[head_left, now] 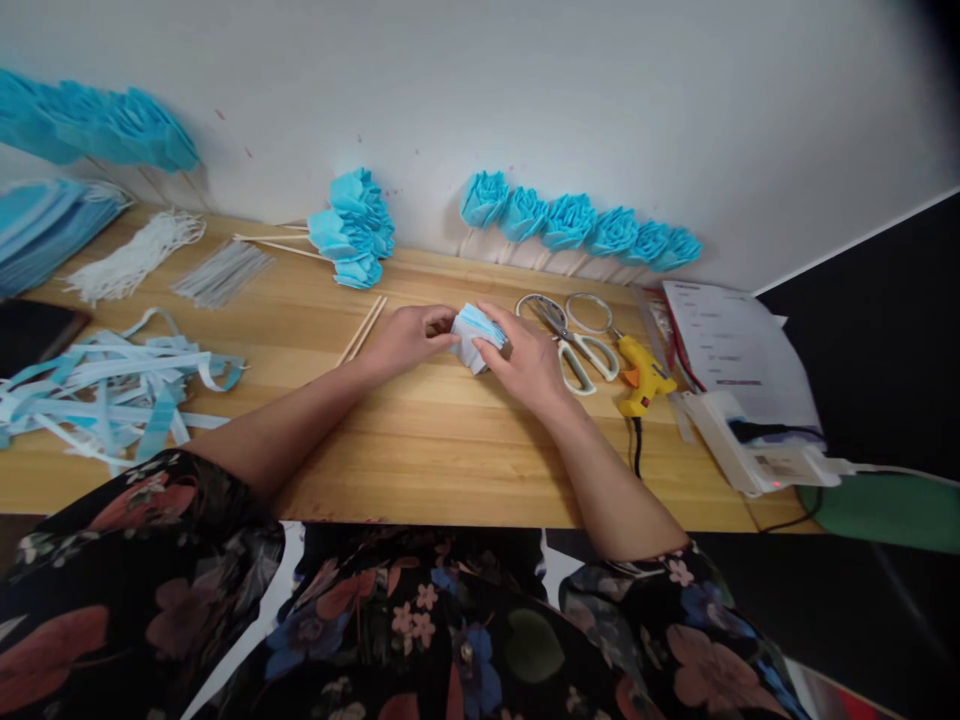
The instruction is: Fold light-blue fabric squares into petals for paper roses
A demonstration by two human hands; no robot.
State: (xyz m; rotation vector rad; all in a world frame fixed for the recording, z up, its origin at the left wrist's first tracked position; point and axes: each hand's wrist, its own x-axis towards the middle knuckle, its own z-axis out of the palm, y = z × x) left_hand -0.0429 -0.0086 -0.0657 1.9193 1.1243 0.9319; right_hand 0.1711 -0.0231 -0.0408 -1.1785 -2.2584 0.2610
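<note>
Blue and white layers make up a small folded stack (470, 330) near the middle of the worktop (442, 450), held between the right hand's (529, 360) thumb and fingers. At its nine-o'clock edge the left hand (411, 338) curves its fingers into a narrow gap; whether they grip it, I cannot tell. Scissors (568, 336) lie at three o'clock, a yellow glue gun (641, 375) beyond. Farther that way, a printed sheet (742, 345) bears lines too small to read; toward four, the label on a white power strip (724, 440) is equally illegible. At far nine, the edge of view cuts off a dark object (36, 335).
</note>
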